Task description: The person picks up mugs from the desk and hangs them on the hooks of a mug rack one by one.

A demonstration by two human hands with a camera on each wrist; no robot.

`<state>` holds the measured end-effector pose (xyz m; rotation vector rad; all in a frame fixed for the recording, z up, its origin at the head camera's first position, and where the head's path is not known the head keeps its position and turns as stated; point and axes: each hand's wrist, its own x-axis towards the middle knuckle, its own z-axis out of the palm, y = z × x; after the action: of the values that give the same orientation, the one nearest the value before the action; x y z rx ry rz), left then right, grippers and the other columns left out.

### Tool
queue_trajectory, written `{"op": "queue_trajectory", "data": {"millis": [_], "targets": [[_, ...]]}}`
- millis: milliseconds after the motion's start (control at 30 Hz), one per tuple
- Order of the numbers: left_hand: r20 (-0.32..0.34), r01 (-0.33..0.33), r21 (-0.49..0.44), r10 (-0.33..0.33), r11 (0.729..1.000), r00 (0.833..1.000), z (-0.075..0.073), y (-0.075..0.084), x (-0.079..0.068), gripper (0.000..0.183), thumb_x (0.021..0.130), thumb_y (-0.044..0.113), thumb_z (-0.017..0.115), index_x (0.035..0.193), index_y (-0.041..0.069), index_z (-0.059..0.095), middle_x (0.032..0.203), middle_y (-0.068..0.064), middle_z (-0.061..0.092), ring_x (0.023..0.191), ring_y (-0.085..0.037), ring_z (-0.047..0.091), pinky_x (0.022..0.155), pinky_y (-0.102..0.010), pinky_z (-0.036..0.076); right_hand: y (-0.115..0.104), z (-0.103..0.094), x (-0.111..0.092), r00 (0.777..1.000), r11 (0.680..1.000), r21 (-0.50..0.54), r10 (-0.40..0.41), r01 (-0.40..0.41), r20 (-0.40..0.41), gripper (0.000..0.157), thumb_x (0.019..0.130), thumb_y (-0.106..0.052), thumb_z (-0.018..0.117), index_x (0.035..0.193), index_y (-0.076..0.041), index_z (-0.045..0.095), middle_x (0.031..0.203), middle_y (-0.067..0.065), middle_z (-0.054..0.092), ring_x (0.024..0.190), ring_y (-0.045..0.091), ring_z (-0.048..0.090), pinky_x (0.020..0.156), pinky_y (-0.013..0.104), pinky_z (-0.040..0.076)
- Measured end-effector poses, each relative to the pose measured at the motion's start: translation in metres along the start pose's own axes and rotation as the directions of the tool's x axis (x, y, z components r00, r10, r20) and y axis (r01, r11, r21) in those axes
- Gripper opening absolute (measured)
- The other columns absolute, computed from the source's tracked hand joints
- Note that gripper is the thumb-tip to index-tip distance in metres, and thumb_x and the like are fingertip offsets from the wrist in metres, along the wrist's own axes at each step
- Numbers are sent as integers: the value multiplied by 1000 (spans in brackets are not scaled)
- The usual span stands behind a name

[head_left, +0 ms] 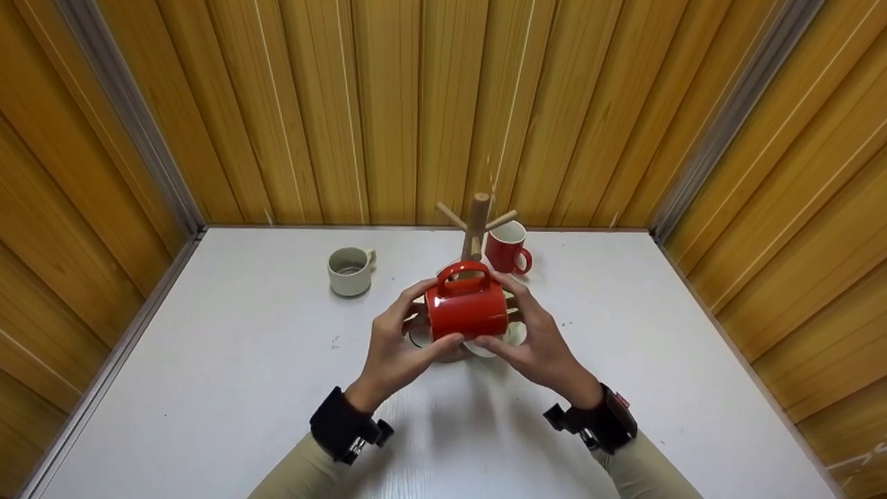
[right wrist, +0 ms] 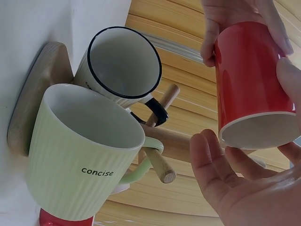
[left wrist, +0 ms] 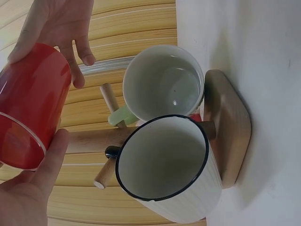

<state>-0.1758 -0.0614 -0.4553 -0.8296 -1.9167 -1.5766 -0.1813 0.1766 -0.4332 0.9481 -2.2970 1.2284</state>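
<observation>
Both hands hold a glossy red mug on its side in the air, its handle pointing up. My left hand grips the base end, thumb along the near side and fingers behind. At the mouth end, my right hand has its thumb on the near side and fingers around the rim. Just beyond stands a wooden mug rack with bare upper pegs. On its lower pegs hang a white mug with a black rim and a ribbed pale green mug reading "concise", by their handles.
A second red mug, white inside, stands upright behind the rack to the right. To the left, a grey-green mug stands on the white table. Wood-patterned panels wall in the back and sides.
</observation>
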Motion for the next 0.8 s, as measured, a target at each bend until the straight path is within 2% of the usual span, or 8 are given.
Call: {"op": "queue_trajectory", "data": {"millis": [200,333,500,700,800], "targets": [[-20,-11,-3,11,1000,1000,-4,-1,3,76,81,21,90,147,12,54,134,-5,66,96,-18,72,79,-38,62,0,4,3,999,1000,-17,-2,1,-37,89,82,-24,89,155,-17,40,147,2,56,108,18,64,77,31,59],[-38,-4,0,4,1000,999,-6,-2,5,75,81,19,90,146,10,54,133,-8,67,95,-20,72,77,-35,62,1,6,5,998,1000,-20,9,-10,-55,87,81,-25,89,153,-16,42,139,6,60,103,18,64,73,36,59],[-68,29,-7,-29,1000,997,-6,-1,7,75,80,17,90,146,8,55,133,-9,67,95,-21,72,74,-35,63,4,10,7,996,1000,-22,10,-12,-88,85,80,-26,90,152,-17,44,131,3,64,98,16,63,68,40,56],[-98,73,-11,-73,997,992,-4,1,10,75,76,5,91,143,2,56,130,-13,68,91,-23,73,72,-40,63,5,12,8,994,1000,-26,7,-10,-114,84,79,-27,91,150,-17,46,119,-4,68,97,14,63,69,29,53],[-110,78,-7,-79,997,991,-4,10,14,73,76,1,90,140,-4,57,129,-18,68,88,-27,72,70,-43,63,6,12,9,993,999,-29,14,-18,-116,84,79,-26,91,150,-17,46,119,-2,69,97,17,64,70,28,52]]}}
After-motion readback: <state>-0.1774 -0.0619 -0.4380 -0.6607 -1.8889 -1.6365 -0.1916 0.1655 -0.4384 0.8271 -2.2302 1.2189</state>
